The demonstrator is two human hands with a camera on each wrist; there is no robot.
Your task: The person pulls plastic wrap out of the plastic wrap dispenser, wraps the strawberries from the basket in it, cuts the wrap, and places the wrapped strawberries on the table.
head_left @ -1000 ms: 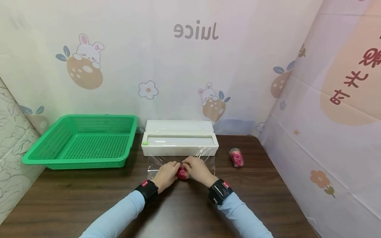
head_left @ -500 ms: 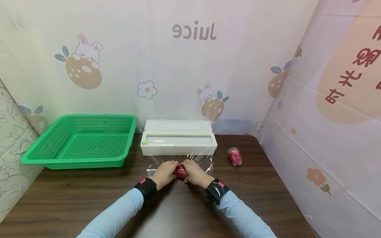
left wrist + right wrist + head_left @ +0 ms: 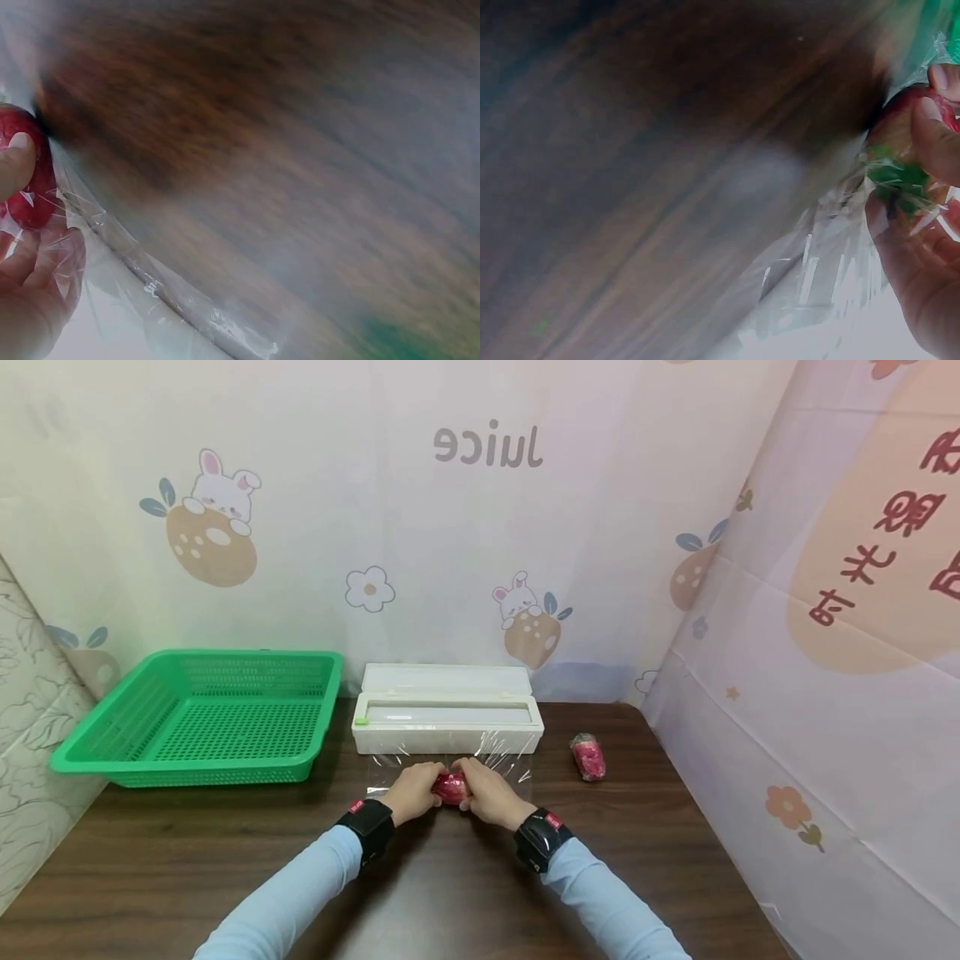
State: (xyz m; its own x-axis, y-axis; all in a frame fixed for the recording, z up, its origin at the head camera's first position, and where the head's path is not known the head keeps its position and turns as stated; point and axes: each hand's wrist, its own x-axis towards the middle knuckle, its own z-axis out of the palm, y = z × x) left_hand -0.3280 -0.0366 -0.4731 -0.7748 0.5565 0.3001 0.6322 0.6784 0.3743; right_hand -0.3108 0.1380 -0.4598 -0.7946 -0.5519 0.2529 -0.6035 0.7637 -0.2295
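Observation:
A red fruit or vegetable (image 3: 451, 788), yellowish with a green tip at one end in the right wrist view, is held between both hands. My left hand (image 3: 414, 792) grips one side, its thumb on the red skin. Around the other side curls my right hand (image 3: 491, 792), with its thumb on top and its fingers underneath. Clear cling film (image 3: 810, 277) covers parts of the fruit and fingers. The film runs back to the white cling film box (image 3: 448, 741), whose lid stands up. Its exact kind cannot be told.
A green plastic basket (image 3: 82, 763) stands at the left. To the right lies a pinkish-red wrapped piece (image 3: 589, 758). A brown wooden table (image 3: 480, 893) carries everything, against printed cloth walls (image 3: 420, 510) at the back and sides.
Both hands have rolled the red item slightly, so more of its skin shows between them. The fingers have shifted round to its two ends. The head view has turned slightly right.

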